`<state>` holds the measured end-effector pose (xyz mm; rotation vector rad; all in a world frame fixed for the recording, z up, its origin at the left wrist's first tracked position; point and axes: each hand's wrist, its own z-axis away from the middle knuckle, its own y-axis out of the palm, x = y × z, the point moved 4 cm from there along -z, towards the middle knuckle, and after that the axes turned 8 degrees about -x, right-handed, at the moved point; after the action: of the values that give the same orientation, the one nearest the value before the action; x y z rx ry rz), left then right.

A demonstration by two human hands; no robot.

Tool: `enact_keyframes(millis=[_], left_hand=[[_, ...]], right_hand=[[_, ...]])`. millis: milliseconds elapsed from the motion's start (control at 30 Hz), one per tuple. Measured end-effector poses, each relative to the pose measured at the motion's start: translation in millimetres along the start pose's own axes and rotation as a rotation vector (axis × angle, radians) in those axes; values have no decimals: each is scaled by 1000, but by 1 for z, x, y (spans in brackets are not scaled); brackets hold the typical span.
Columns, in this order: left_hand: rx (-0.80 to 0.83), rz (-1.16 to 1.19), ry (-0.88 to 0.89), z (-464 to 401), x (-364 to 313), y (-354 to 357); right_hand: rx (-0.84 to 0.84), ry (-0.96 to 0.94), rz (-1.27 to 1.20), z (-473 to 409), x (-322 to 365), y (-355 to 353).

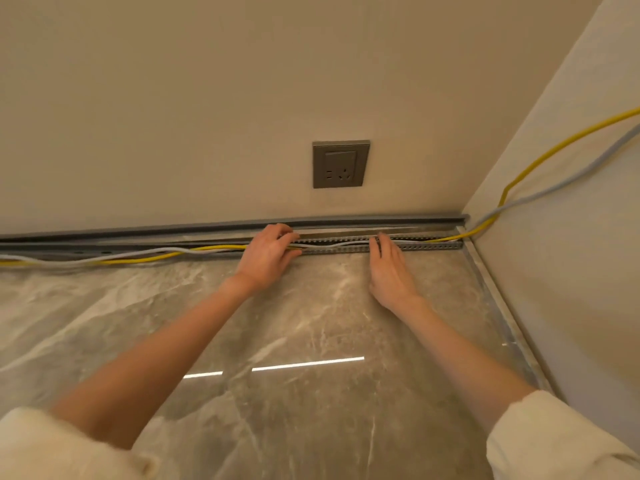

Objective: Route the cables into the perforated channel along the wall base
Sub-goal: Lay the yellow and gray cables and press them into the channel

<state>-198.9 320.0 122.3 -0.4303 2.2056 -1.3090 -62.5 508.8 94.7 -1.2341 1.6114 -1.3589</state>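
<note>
Head view: both bare forearms reach over a glossy marble floor (311,341) to the base of a beige wall (207,98). A grey perforated channel (433,246) runs along the wall base into the right corner. The yellow cable (156,258) and the grey cable (114,259) come from the left, lying loosely crossed on the floor just in front of the channel, pass under the left hand (268,254), sit inside the channel between the two hands, then leave at the corner and climb the right wall. Left hand fingers are curled together over the cables at the channel edge (whether they actually pinch them I cannot tell, the fingertips hide it). Right hand (389,268) is flat, fingers straight and together, tips touching the channel, gripping nothing. A grey socket (341,164) sits on the wall above, between the hands. Cream sleeves (554,441) show at the bottom corners.
</note>
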Motion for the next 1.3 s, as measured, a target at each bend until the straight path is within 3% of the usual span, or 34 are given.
enact_keyframes(millis=[233, 567, 1300], left_hand=[[63, -72, -92, 42, 70, -49], [123, -133, -94, 81, 152, -91], [148, -7, -57, 89, 227, -114]], right_hand=[[22, -97, -35, -11, 89, 0], [7, -178, -98, -16, 193, 12], [-40, -137, -31, -53, 273, 23]])
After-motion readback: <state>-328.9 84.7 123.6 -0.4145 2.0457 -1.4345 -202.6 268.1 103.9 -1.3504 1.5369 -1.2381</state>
